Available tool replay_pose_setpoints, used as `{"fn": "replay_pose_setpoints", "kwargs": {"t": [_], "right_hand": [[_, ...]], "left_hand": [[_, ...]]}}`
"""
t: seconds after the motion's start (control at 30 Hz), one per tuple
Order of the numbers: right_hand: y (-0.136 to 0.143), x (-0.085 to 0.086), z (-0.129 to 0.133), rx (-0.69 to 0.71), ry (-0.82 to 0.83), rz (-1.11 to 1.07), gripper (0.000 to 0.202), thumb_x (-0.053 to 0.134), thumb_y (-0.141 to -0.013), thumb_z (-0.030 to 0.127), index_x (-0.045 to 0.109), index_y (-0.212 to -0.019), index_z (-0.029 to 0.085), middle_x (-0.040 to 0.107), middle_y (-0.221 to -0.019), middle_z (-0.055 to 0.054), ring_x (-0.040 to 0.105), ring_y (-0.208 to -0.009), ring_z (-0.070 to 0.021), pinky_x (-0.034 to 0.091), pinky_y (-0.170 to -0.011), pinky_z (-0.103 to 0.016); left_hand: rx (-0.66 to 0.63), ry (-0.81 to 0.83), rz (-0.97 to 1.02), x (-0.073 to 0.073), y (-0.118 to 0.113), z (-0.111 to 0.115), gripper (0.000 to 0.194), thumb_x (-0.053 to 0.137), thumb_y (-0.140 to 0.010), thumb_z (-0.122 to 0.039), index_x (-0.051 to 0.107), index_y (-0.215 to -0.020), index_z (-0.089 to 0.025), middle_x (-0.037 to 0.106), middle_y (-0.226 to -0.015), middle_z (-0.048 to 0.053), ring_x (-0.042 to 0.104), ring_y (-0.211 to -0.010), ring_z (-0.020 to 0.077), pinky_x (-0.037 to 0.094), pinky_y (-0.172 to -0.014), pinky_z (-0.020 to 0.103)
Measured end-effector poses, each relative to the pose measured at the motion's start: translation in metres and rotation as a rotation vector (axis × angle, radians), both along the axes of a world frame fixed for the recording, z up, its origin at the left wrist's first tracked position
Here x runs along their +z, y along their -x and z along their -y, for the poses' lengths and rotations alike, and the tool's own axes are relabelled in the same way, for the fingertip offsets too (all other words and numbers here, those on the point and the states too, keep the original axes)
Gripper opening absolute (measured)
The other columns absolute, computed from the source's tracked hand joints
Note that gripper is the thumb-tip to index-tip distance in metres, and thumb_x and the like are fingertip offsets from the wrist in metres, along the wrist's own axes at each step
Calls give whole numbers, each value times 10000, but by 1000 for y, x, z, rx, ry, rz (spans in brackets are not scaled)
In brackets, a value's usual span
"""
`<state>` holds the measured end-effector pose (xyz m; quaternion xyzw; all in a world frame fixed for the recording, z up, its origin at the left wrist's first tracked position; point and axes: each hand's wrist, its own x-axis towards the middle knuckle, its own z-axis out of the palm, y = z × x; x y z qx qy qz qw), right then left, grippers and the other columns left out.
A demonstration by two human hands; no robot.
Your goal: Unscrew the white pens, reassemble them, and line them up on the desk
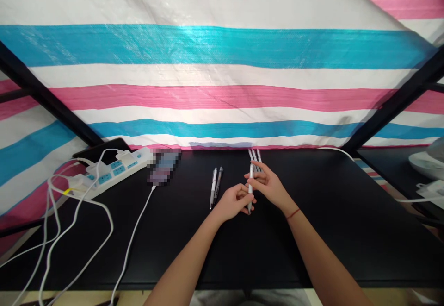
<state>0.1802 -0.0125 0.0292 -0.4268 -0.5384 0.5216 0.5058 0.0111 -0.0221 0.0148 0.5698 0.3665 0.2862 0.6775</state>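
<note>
A white pen (250,186) is held upright in the picture between both hands, above the black table (333,232). My left hand (236,202) pinches its lower part, with the tip pointing toward me. Around its upper part, the fingers of my right hand (266,184) are closed. To the left of my hands lie a white pen (212,188) and a dark pen (218,183), side by side. Beyond my right hand, three white pens (254,154) lie in a row near the back edge, partly hidden by that hand.
At the back left sits a white power strip (120,172) with plugs and several white cables (74,218). A blurred-out phone (164,166) is joined to a cable (135,232). Striped sheeting (222,97) hangs behind the table, and dark frame bars (391,97) slope at both sides.
</note>
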Motion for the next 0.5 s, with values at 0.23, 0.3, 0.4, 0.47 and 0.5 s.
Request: {"fn": "replay_pose_setpoints", "kwargs": {"t": [0.23, 0.3, 0.4, 0.47, 0.5], "right_hand": [[2, 2, 2, -10, -8, 3, 639, 717, -730, 353, 434, -1287, 219, 704, -941, -80, 692, -803, -216, 557, -755, -373], [2, 2, 1, -2, 10, -5, 642, 718, -726, 360, 433, -1285, 225, 702, -961, -86, 694, -793, -219, 565, -729, -373], [2, 2, 1, -13, 22, -35, 549, 723, -719, 366, 490, -1190, 204, 708, -892, -78, 696, -794, -234, 571, -709, -376], [2, 2, 1, -20, 16, -43, 561, 726, -718, 359, 480, -1199, 207, 707, -911, -80, 698, -784, -229, 569, -729, -386], [2, 2, 1, -20, 13, -41, 580, 724, -720, 357, 469, -1220, 210, 705, -936, -85, 698, -780, -224, 567, -739, -390]], "left_hand": [[-2, 6, -7, 1, 0, 0, 363, 625, -776, -468, 514, -894, -143, 654, -886, 86, 643, -710, 146, 529, -602, 276], [0, 11, -8, 2, 0, 0, 369, 635, -766, -471, 511, -882, -143, 654, -877, 85, 642, -700, 145, 528, -595, 276], [4, 8, -21, 2, 0, 0, 385, 660, -741, -474, 510, -865, -141, 656, -867, 88, 640, -685, 148, 523, -575, 274], [3, 3, -16, 2, 0, 0, 384, 650, -750, -478, 513, -876, -142, 654, -875, 88, 641, -690, 148, 523, -579, 273], [0, 2, -9, 2, 0, 0, 379, 640, -759, -478, 512, -880, -143, 653, -879, 86, 642, -694, 147, 523, -583, 273]]}}
